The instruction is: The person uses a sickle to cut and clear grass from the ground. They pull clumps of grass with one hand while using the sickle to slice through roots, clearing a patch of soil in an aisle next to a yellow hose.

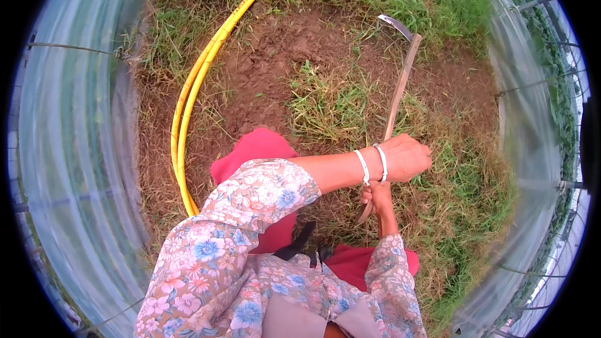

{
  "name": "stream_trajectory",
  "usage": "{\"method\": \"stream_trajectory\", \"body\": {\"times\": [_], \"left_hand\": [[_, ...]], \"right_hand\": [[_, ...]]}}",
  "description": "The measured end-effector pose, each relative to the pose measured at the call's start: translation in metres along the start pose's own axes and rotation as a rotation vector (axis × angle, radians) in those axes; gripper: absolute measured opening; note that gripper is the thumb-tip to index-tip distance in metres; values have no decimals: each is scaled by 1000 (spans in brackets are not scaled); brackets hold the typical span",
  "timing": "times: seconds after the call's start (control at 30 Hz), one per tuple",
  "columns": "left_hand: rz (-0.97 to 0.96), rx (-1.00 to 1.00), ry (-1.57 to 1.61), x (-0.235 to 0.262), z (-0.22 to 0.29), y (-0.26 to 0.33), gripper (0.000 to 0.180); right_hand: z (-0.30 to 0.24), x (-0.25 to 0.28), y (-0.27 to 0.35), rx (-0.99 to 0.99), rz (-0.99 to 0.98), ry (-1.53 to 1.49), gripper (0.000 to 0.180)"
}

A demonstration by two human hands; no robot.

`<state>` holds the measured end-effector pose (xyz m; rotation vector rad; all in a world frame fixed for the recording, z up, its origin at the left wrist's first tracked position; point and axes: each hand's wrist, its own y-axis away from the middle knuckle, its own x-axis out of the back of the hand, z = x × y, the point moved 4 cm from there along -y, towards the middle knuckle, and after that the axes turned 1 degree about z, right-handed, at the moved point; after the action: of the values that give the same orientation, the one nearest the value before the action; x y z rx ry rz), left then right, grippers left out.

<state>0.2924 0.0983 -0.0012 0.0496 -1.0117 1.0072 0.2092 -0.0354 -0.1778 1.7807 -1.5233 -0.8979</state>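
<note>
A sickle with a long wooden handle [402, 84] and a curved dark metal blade [395, 25] points away from me over the ground. My right hand [379, 196] is wrapped round the handle near its lower end. Across it reaches my left arm, wearing two white bangles [362, 167]. My left hand [405, 156] is curled closed just right of the handle, above the grass; whatever lies inside its fingers is hidden. The left wrist covers part of the handle. A clump of cut-looking grass [332, 103] lies left of the sickle.
A yellow hose [199, 72] curves along the left side. Bare brown soil [263, 69] lies ahead, with green grass [426, 0] beyond. Translucent plastic sheeting [75, 150] runs down the left, and more sheeting [526, 119] with wires the right. My red-clad knee [250, 150] is near.
</note>
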Motion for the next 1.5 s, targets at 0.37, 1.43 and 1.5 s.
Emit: {"method": "stream_trajectory", "body": {"times": [0.37,1.43,1.5], "left_hand": [[-31,-7,39,-2,5,5,6],[-214,-152,116,-46,61,17,6],[-245,-152,110,-47,64,19,13]], "right_hand": [[34,52,118,-48,153,429,17],[-69,139,82,388,568,1360,28],[-62,182,87,403,658,1456,27]]}}
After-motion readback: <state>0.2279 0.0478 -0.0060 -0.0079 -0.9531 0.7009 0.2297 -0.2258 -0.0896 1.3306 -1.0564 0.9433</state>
